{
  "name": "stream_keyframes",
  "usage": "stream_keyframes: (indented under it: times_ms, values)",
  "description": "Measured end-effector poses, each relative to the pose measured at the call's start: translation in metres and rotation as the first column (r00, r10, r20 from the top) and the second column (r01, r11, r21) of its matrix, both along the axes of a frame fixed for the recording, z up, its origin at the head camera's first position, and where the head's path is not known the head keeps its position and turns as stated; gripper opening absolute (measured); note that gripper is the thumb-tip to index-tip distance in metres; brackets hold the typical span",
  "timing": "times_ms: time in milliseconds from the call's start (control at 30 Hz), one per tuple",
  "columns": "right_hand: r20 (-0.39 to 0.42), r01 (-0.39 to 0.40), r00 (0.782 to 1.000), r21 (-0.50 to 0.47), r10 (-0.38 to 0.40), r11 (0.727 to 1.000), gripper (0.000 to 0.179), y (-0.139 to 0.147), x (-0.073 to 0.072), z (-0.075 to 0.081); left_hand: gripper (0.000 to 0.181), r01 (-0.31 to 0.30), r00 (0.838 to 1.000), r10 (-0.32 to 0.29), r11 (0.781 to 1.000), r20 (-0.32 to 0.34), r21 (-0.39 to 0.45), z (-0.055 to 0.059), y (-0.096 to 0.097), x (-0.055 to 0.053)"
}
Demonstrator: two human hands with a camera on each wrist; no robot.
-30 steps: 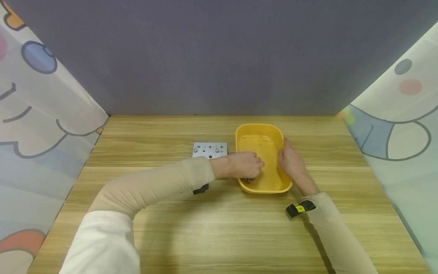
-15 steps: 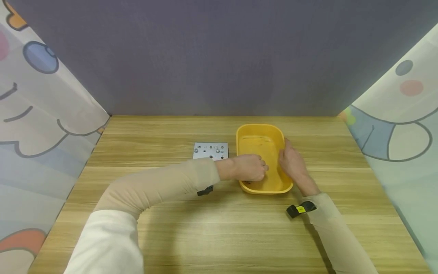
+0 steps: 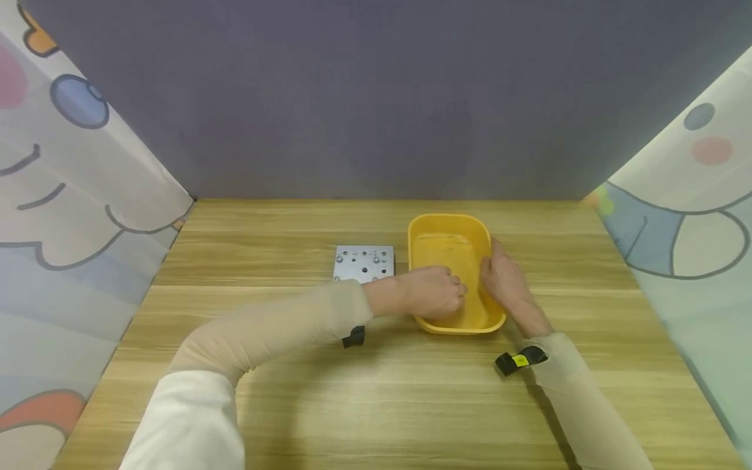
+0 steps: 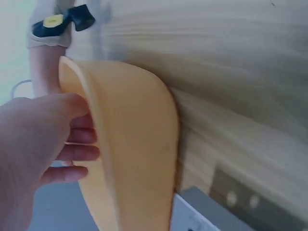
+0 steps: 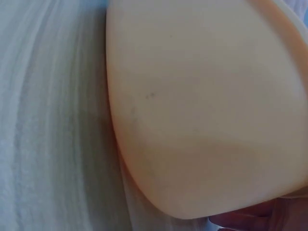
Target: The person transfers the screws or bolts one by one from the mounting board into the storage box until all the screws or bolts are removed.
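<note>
A yellow plastic tub stands on the wooden table, right of centre. My left hand reaches over its left wall and down inside, fingers bent. In the left wrist view, the thumb and fingers of that left hand lie behind the tub's rim; I cannot tell what they hold. My right hand grips the tub's right wall, thumb on the inner side. Low in the right wrist view, fingers show under the tub's outer wall.
A silver metal block with holes and screws lies just left of the tub, partly behind my left forearm. Wrist straps with black mounts sit on both arms. A grey panel closes off the back, with cartoon-printed curtains at the sides.
My left hand has shifted slightly right and toward me within the tub, covering the dark small pieces seen earlier in the near left corner. The right hand keeps its grip.
</note>
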State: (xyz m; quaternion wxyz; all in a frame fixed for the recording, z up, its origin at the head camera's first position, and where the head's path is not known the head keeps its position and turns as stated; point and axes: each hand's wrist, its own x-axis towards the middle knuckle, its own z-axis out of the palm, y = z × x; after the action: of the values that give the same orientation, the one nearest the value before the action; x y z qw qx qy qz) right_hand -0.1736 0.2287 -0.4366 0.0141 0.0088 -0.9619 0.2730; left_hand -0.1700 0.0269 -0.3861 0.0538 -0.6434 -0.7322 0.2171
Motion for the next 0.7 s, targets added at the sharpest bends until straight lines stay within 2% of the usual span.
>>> stream_keyframes:
  times_ms: [167,267,333,500,633,700]
  values:
    - [0.018,0.000,1.000,-0.053,0.001,0.999,0.058,0.001,-0.001,0.001,0.033,-0.060,0.998,0.058,0.996,0.026,0.066,0.005,-0.004,0.005]
    - [0.057,0.001,0.998,-0.101,0.005,0.995,0.062,0.005,-0.002,0.002,0.037,-0.119,0.989,0.107,0.986,0.105,0.119,0.011,-0.003,0.007]
    - [0.083,0.009,0.997,-0.136,0.003,0.991,0.065,0.007,-0.002,0.002,0.038,-0.164,0.975,0.137,0.975,0.177,0.152,0.015,-0.003,0.008]
    - [0.142,0.012,0.990,-0.253,0.025,0.967,0.073,0.011,-0.001,0.002,0.037,-0.246,0.939,0.169,0.939,0.300,0.240,0.019,-0.006,0.013]
    - [0.194,0.024,0.980,-0.330,0.043,0.944,0.081,0.013,0.000,0.003,0.035,-0.263,0.935,0.148,0.898,0.322,0.352,0.016,-0.013,0.015]
    - [0.210,0.028,0.976,-0.352,0.049,0.936,0.084,0.014,0.001,0.004,0.033,-0.270,0.936,0.135,0.868,0.326,0.417,0.014,-0.018,0.015]
